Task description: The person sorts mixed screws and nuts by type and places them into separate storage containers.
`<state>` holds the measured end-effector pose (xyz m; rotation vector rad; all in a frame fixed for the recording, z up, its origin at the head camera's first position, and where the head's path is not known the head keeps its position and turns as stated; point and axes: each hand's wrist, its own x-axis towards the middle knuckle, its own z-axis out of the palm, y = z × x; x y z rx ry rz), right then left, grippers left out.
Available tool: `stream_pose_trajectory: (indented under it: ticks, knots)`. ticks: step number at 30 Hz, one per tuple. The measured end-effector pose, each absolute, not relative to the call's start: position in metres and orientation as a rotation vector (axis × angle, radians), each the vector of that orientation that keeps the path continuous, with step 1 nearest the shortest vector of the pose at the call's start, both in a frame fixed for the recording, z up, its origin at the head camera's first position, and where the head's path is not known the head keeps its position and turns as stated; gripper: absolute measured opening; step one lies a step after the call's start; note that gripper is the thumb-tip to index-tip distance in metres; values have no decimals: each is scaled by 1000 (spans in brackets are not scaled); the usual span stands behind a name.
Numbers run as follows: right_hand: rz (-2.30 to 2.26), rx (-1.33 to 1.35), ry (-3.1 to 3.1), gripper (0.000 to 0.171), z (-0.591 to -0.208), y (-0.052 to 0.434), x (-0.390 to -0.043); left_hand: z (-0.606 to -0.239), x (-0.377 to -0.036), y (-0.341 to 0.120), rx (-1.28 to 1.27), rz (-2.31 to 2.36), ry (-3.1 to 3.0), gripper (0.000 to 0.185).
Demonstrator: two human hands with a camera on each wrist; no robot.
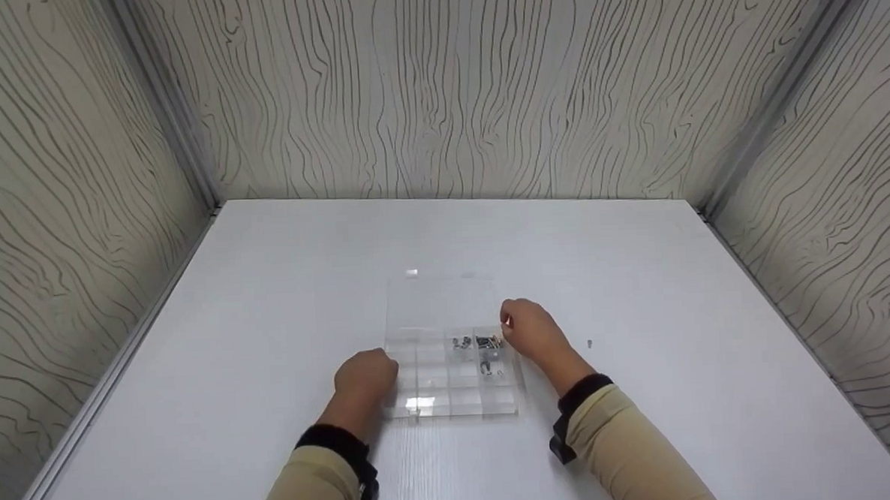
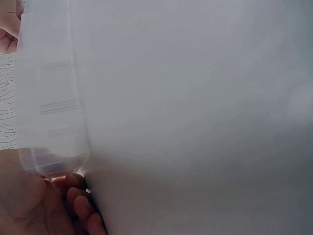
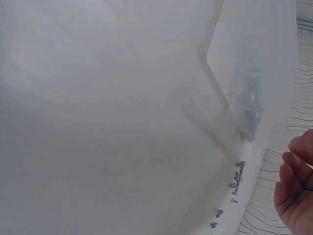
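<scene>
Lying flat, organizer box (image 1: 450, 374), lid (image 1: 440, 303) rearward

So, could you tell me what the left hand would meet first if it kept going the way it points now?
Probably the clear compartment box: the left hand already sits at its left edge, fingers toward it, though actual contact is hard to judge.

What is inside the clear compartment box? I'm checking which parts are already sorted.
The clear compartment box holds small dark metal parts in the right-hand cells near the right hand. Other cells look empty; the left hand covers the left edge.
</scene>
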<state>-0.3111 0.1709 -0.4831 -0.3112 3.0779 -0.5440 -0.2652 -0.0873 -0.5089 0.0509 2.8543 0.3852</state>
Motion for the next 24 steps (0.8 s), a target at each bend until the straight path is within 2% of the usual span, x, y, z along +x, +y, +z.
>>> stream_pose_trajectory:
  ticks: [3, 7, 11, 13, 18, 20, 24]
  knots:
    - [-515, -258, 3081, 10, -487, 177, -313, -509, -266, -86, -43, 489, 2848, 33]
    - [-468, -178, 3037, 13, -495, 184, -314, -509, -267, -86, -24, 467, 2850, 32]
    - [-458, -184, 3036, 8, -503, 188, -313, -507, -266, -86, -2, 458, 2854, 30]
    - [-452, -200, 3050, 6, -505, 188, -313, -506, -265, -86, 5, 453, 2856, 28]
    - [-391, -203, 3055, 13, -508, 186, -314, -502, -262, -86, 164, 241, 2856, 8]
    - [-366, -206, 3046, 13, -509, 185, -314, -501, -261, -86, 207, 187, 2850, 10]
    - [-345, -209, 3033, 7, -509, 182, -314, -501, -261, -86, 134, 270, 2851, 6]
